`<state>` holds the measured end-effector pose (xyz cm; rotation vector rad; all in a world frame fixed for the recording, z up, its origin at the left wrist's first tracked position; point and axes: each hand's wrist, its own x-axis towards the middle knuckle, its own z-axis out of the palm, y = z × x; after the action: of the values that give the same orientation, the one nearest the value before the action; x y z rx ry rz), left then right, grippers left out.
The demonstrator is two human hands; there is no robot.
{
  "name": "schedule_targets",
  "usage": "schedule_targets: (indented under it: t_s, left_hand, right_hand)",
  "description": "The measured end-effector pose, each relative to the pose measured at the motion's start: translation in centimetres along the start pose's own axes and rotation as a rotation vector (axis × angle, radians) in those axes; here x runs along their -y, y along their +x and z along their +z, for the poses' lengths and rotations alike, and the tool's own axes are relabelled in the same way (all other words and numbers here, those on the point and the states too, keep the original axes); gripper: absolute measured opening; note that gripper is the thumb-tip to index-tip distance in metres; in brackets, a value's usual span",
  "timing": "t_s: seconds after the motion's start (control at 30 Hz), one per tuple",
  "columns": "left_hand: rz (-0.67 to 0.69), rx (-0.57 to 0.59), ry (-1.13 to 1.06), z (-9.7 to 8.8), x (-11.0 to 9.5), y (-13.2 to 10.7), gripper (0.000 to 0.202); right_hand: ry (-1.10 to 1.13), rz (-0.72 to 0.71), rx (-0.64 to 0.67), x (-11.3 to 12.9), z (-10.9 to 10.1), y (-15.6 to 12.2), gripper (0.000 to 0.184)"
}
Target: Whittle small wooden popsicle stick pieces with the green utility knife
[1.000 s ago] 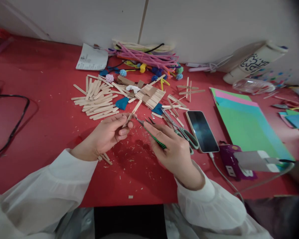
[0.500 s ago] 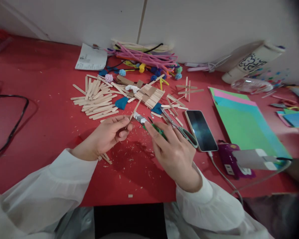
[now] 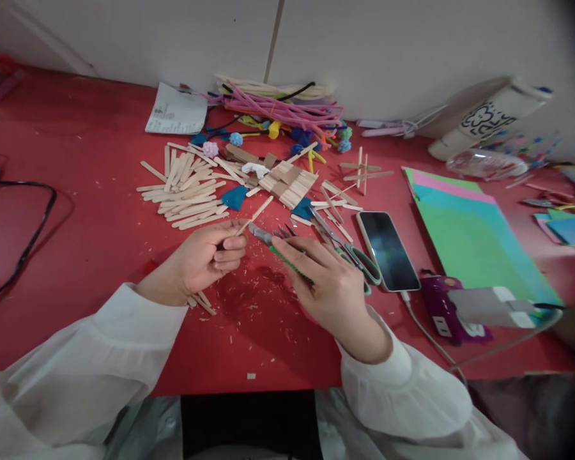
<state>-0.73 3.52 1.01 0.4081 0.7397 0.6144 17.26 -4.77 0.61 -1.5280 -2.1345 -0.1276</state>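
My left hand (image 3: 211, 255) is closed around a thin wooden craft stick (image 3: 259, 211), which points up and to the right out of its fingers. In my right hand (image 3: 328, 281) is a green-handled cutter knife (image 3: 262, 234). Its grey front end meets the stick just beyond my left fingertips. Small dark pointed tips (image 3: 287, 230) show past my right fingers; what they belong to is hidden. Grey-green scissors (image 3: 335, 239) lie partly behind my right hand. Pale wood shavings (image 3: 252, 310) are scattered on the red table (image 3: 278, 364) below.
A heap of craft sticks (image 3: 186, 191) lies behind my left hand, beside a joined stick panel (image 3: 290, 182). Pipe cleaners (image 3: 278, 105) are piled at the wall. On the right are a phone (image 3: 388, 249) with its cable, coloured sheets (image 3: 474, 223) and a tumbler (image 3: 491, 118).
The knife has tipped to a flatter slant and shifted slightly left against the stick. My left fingers have curled in more tightly, and the stick lies at a lower angle.
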Motion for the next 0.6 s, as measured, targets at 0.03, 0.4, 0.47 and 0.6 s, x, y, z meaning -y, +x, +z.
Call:
schedule_targets:
  t_s: [0.03, 0.4, 0.47, 0.6]
  left_hand:
    - [0.000, -0.002, -0.002, 0.05, 0.02, 0.01, 0.028]
    - [-0.030, 0.037, -0.023, 0.42, -0.18, -0.23, 0.030]
    - [-0.032, 0.051, -0.020, 0.47, -0.23, -0.35, 0.031]
    - [-0.044, 0.079, -0.003, 0.46, -0.24, -0.45, 0.031]
  right_hand:
    - [-0.032, -0.003, 0.001, -0.01, -0.03, -0.03, 0.041]
    - [-0.256, -0.059, -0.027, 0.30, -0.02, -0.28, 0.045]
    - [-0.289, -0.070, -0.068, 0.21, 0.00, -0.22, 0.044]
    - [-0.314, -0.073, -0.096, -0.04, 0.02, -0.13, 0.044]
